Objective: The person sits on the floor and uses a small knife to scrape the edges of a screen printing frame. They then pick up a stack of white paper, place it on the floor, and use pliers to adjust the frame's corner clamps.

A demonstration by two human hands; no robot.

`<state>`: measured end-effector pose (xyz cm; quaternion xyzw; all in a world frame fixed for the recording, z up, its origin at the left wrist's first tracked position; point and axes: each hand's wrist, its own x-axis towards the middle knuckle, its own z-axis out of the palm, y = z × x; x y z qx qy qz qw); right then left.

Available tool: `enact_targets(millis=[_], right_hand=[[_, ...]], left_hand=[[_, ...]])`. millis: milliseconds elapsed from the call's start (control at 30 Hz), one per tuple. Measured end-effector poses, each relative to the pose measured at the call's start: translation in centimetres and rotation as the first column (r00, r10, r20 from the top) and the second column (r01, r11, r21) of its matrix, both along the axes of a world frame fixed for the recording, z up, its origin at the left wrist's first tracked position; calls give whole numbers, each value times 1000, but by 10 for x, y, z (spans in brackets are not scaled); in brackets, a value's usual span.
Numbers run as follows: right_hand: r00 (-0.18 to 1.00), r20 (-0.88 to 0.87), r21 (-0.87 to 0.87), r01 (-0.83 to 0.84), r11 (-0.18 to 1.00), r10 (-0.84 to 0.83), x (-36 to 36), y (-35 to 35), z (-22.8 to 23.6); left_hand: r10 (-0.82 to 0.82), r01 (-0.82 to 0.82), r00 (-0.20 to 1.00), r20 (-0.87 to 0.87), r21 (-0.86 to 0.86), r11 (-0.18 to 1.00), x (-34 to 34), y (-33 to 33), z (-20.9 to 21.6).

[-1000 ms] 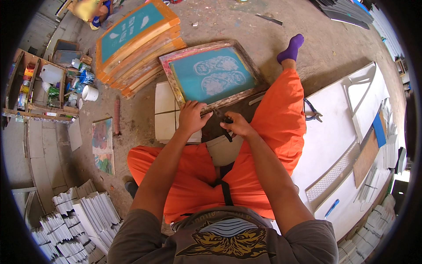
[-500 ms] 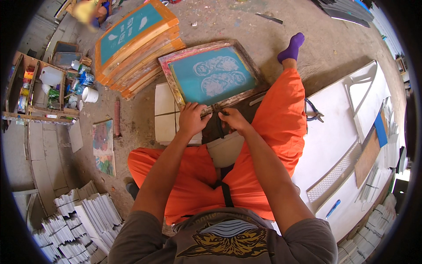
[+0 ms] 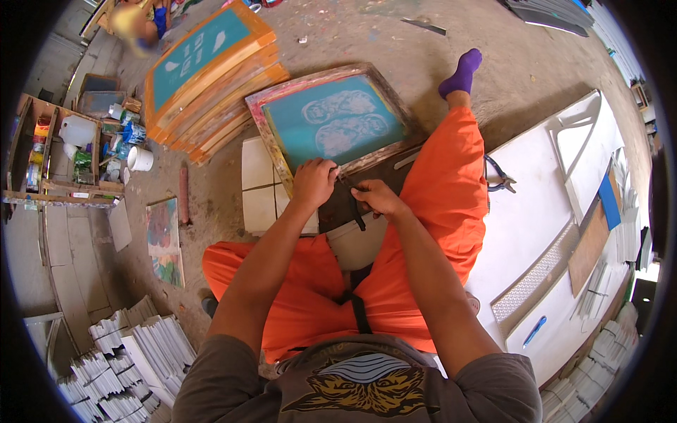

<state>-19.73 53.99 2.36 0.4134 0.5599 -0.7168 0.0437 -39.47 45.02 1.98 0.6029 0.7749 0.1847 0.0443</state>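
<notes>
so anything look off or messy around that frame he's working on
Nothing looks broken. The wooden frame lies askew on the floor, one corner resting over the white tiles, its wood smeared with paint. Both hands, left hand and right hand, pinch a dark strip at its near edge.

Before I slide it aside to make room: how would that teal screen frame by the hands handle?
The screen frame looks stiff: a wooden border around flat mesh. It is probably light for its size, since the middle is only thin teal mesh. That mesh seems the fragile part, so the left hand at its edge should grip wood.
</notes>
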Motion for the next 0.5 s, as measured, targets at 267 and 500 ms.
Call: enact_targets(millis=[267,500], right_hand=[[1000,15,75,-24,997,23,4,2,-15],[999,13,122,-41,992,39,3,2,-15]], left_hand=[[-225,209,946,-234,-92,974,-5,14,11],[-227,115,927,-299,-350,930,0,35,22]])
